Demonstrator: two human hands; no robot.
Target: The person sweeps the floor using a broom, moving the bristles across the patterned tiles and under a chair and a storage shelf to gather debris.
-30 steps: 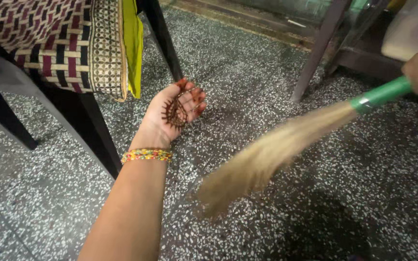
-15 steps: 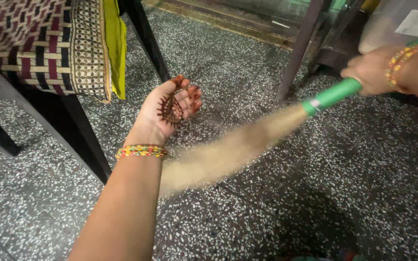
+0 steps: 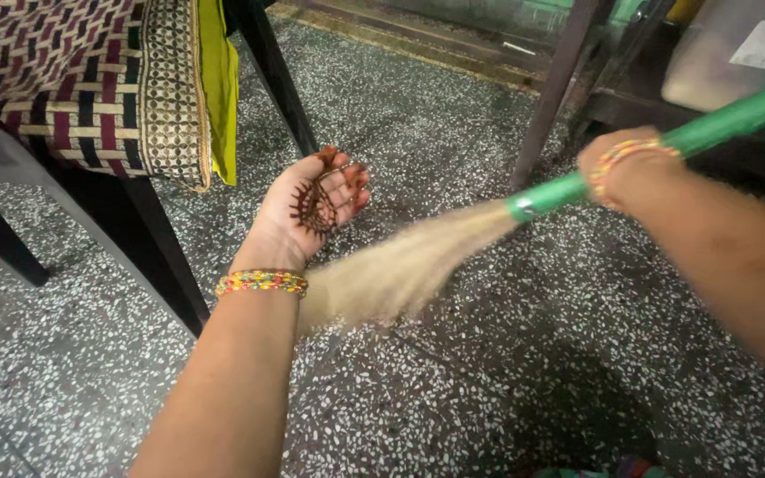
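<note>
My right hand (image 3: 623,165) grips the green handle of a broom (image 3: 568,188), with a beaded bangle on the wrist. The broom's straw-coloured bristles (image 3: 391,270) are blurred and brush the speckled floor just below my left wrist. My left hand (image 3: 312,208) is held out palm up over the floor, fingers apart and slightly curled, with a dark henna pattern on the palm and nothing in it. A multicoloured bangle (image 3: 262,282) circles that wrist.
A dark chair (image 3: 148,230) draped with patterned maroon and yellow cloth (image 3: 90,80) stands at the left. A brown metal leg (image 3: 546,106) and a low shelf with a grey box (image 3: 737,62) stand at the upper right. The floor is grey terrazzo (image 3: 506,354).
The broom has swept leftwards across the floor, its bristles now close to my left wrist. My right hand and arm have come further into view. My left hand has stayed in place.
</note>
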